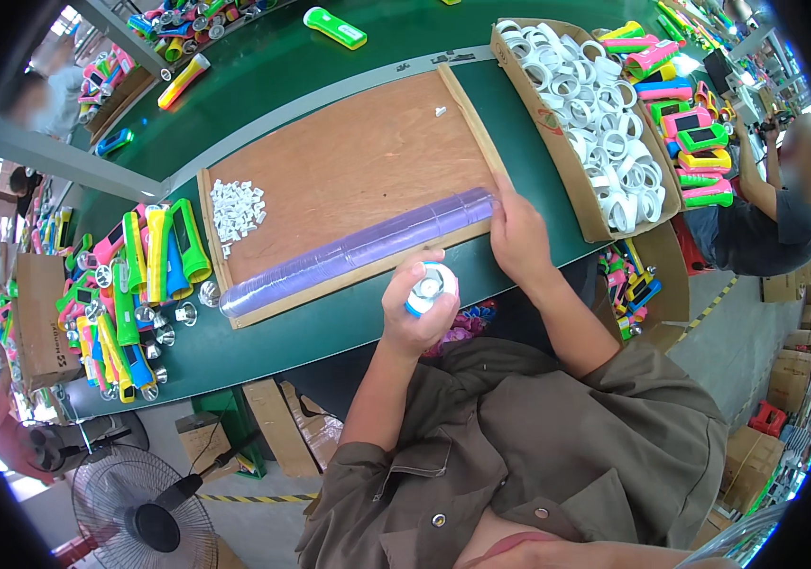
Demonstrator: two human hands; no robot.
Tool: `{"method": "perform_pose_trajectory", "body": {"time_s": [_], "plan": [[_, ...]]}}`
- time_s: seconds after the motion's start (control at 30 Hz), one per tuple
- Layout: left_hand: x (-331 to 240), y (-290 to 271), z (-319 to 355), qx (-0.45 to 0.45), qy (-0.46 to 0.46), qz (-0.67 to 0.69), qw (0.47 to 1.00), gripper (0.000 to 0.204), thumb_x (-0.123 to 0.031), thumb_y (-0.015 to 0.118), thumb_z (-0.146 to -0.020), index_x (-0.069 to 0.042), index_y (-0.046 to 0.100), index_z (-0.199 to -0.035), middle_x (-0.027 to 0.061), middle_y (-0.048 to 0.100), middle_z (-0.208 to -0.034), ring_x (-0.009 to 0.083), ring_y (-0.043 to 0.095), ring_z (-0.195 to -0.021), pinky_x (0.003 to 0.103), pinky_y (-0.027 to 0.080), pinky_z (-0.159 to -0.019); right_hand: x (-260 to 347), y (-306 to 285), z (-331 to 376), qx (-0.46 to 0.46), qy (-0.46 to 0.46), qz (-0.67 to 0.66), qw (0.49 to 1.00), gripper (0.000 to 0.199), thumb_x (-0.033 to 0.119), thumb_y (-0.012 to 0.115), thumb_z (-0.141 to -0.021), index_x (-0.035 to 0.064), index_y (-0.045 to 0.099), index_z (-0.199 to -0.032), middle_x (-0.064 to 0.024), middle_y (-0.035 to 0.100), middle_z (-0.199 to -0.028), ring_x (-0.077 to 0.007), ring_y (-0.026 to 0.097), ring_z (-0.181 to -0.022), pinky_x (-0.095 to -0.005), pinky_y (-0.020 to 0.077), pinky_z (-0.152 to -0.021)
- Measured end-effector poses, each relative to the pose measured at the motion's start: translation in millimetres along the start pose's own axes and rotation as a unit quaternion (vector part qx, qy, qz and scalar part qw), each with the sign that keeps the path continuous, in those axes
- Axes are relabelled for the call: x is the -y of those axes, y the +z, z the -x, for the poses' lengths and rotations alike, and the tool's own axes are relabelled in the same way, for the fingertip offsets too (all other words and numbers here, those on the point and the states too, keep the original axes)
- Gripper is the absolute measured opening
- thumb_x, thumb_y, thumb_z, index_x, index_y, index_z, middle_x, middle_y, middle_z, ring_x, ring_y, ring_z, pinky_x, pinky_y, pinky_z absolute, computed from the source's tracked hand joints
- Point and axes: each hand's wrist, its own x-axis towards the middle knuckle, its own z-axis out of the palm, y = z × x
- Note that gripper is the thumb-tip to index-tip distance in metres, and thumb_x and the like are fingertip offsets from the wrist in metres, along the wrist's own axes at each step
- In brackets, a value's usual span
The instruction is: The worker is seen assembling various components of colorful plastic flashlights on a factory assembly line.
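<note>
My left hand [409,313] is wrapped around a flashlight [431,285], its round head turned up with a light blue and white rim and a shiny inside showing; its body is mostly hidden by the fingers. At the right end of a long row of stacked, purple-tinted clear plastic discs [358,250] is my right hand [521,232]. Its fingers are closed by the tray's corner, and what they pinch there is hidden. The row lies along the near edge of a wooden tray [349,161]. Small white plastic pieces [237,211] are heaped at the tray's left, and one white piece [441,111] lies far right.
A cardboard box [571,180] of white rings stands right of the tray. Colourful flashlights [145,256] and silver reflectors [165,336] are piled at left, more flashlights [702,137] at right. A fan [151,524] stands lower left; a co-worker [771,204] sits at right.
</note>
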Motion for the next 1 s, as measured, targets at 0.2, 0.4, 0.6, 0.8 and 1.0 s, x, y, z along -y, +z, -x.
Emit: {"method": "perform_pose_trajectory", "body": {"time_s": [0.2, 0.4, 0.6, 0.8, 1.0], "plan": [[-1.9, 3.0, 4.6, -0.021, -0.004, 0.000, 1.000, 0.060, 0.015, 0.071, -0.075, -0.018, 0.045, -0.118, 0.0196, 0.034, -0.133, 0.0417, 0.065, -0.096, 0.037, 0.063, -0.066, 0.3, -10.8, -0.5, -0.093, 0.044, -0.054, 0.993, 0.033, 0.005, 0.051, -0.096, -0.0026, 0.059, -0.127, -0.0221, 0.070, -0.102, -0.0288, 0.070, -0.090, -0.0378, 0.0551, -0.078], [0.4, -9.3, 1.5, 0.003, -0.002, -0.037, 0.999, 0.061, 0.016, 0.070, -0.075, -0.018, 0.046, -0.119, 0.0213, 0.033, -0.133, 0.0394, 0.066, -0.093, 0.036, 0.062, -0.066, 9.8, -51.2, -14.4, 0.033, 0.094, -0.677, 0.730, 0.036, -0.005, 0.052, -0.092, -0.0063, 0.057, -0.128, -0.0169, 0.065, -0.117, -0.0245, 0.066, -0.105, -0.0316, 0.0559, -0.085], [-10.1, -23.7, -32.3, -0.017, -0.039, -0.061, 0.997, 0.070, 0.019, 0.066, -0.076, -0.021, 0.037, -0.125, 0.0220, 0.031, -0.133, 0.0306, 0.064, -0.085, 0.033, 0.060, -0.061, 35.4, -81.1, -20.3, 0.060, -0.029, -0.623, 0.779, 0.035, 0.001, 0.059, -0.094, -0.0057, 0.056, -0.128, -0.0171, 0.064, -0.118, -0.0265, 0.065, -0.109, -0.0367, 0.0563, -0.089], [-11.1, -19.5, -31.2, 0.010, -0.078, -0.032, 0.996, 0.067, 0.014, 0.070, -0.075, -0.018, 0.035, -0.122, 0.0271, 0.035, -0.134, 0.0358, 0.062, -0.098, 0.036, 0.059, -0.072, 45.2, -77.0, -26.3, 0.089, 0.063, -0.654, 0.749, 0.028, 0.006, 0.057, -0.098, -0.0024, 0.056, -0.124, -0.0181, 0.067, -0.104, -0.0265, 0.071, -0.093, -0.0326, 0.0603, -0.071], [-9.4, -13.3, -16.2, 0.038, -0.035, -0.061, 0.997, 0.067, 0.009, 0.076, -0.073, -0.018, 0.035, -0.118, 0.0278, 0.040, -0.130, 0.0405, 0.054, -0.111, 0.041, 0.056, -0.080, 54.6, -70.6, -33.9, 0.118, 0.074, -0.725, 0.674, 0.022, 0.006, 0.055, -0.099, -0.0010, 0.055, -0.120, -0.0161, 0.066, -0.104, -0.0246, 0.069, -0.094, -0.0315, 0.0600, -0.072]]}}
